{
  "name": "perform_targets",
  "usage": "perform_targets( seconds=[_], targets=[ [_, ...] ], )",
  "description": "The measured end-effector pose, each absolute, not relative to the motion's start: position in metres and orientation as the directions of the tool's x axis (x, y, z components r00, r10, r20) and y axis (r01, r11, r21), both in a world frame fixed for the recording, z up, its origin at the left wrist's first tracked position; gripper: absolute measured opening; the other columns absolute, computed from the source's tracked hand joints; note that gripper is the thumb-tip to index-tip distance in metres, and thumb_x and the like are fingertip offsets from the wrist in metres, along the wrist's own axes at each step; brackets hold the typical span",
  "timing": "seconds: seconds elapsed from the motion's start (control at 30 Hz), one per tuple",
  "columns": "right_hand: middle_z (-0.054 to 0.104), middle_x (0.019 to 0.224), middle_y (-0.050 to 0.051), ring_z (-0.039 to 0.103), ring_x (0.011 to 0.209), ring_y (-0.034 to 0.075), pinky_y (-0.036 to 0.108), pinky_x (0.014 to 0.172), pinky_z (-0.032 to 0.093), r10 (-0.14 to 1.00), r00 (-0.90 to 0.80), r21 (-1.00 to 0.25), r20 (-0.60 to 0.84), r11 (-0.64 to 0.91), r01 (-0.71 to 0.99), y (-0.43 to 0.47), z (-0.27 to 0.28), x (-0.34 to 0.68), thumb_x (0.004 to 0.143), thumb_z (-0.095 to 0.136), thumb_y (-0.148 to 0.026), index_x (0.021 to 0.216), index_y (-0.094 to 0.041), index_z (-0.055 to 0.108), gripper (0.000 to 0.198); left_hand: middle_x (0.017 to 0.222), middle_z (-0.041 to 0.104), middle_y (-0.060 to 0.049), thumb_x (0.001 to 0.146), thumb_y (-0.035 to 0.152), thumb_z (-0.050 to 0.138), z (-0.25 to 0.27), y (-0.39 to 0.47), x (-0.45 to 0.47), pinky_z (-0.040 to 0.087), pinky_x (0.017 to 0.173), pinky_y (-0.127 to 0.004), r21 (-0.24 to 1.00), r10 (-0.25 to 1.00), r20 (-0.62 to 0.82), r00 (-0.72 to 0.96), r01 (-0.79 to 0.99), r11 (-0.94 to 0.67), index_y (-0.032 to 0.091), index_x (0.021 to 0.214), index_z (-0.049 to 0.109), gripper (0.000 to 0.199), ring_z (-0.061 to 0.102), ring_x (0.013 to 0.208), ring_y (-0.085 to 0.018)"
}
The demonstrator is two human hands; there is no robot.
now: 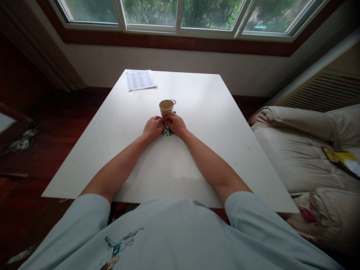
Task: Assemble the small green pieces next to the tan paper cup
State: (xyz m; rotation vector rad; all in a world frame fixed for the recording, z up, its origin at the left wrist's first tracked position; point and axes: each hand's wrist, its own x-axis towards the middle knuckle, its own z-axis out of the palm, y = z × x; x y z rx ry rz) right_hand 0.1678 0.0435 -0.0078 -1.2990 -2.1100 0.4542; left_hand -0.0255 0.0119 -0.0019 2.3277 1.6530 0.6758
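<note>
A tan paper cup [165,109] stands upright on the white table [197,97]. A thin dark loop [174,101], like a cord or wire, shows at the right of its rim. Just in front of the cup my left hand [153,127] and my right hand [176,125] meet, fingertips pinched together. Whatever they pinch is too small and hidden to name. Small blue, green and black beads or pieces [168,132] lie in a little heap between and below my hands. Something small and dark also shows behind my right hand, partly covered by it.
Printed sheets of paper [142,80] lie at the table's far left corner. To the right stands a cream sofa [303,150] with a yellow and black item [341,159] on it. White cables [24,142] lie at the left. Beyond the table is a window [180,18].
</note>
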Motion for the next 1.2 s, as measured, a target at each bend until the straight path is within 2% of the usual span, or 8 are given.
perform_targets(
  seconds=[0.43,0.77,1.2],
  targets=[
    [0.079,0.127,0.008,0.07,0.102,0.024,0.038,0.099,0.058,0.89,-0.33,-0.578,0.314,0.455,0.677,0.0456,-0.0097,0.169,0.1,0.064,-0.02,0.112,-0.023,0.086,0.025,0.141,0.08,-0.011,0.099,0.026,0.062,-0.0049,0.0144,-0.0268,0.055,0.122,-0.048,0.421,0.934,0.232,0.273,0.837,-0.349,0.026,0.13,0.085,0.038,0.07,0.133,-0.033],
    [0.08,0.127,0.009,0.072,0.11,0.025,0.038,0.103,0.058,0.892,-0.333,-0.562,0.304,0.45,0.694,0.0472,-0.0124,0.1682,0.102,0.064,-0.019,0.112,-0.023,0.085,0.024,0.143,0.08,-0.011,0.1,0.025,0.062,-0.0035,0.0124,-0.025,0.054,0.126,-0.05,0.428,0.933,0.238,0.269,0.833,-0.35,0.026,0.129,0.086,0.037,0.07,0.137,-0.034],
    [0.08,0.127,0.007,0.072,0.108,0.024,0.036,0.1,0.059,0.886,-0.333,-0.568,0.322,0.462,0.681,0.0461,-0.0131,0.1704,0.1,0.066,-0.019,0.112,-0.025,0.086,0.024,0.142,0.08,-0.01,0.1,0.026,0.061,-0.0037,0.0129,-0.026,0.054,0.125,-0.048,0.425,0.934,0.238,0.267,0.836,-0.347,0.027,0.126,0.086,0.036,0.071,0.136,-0.032]
  ],
)
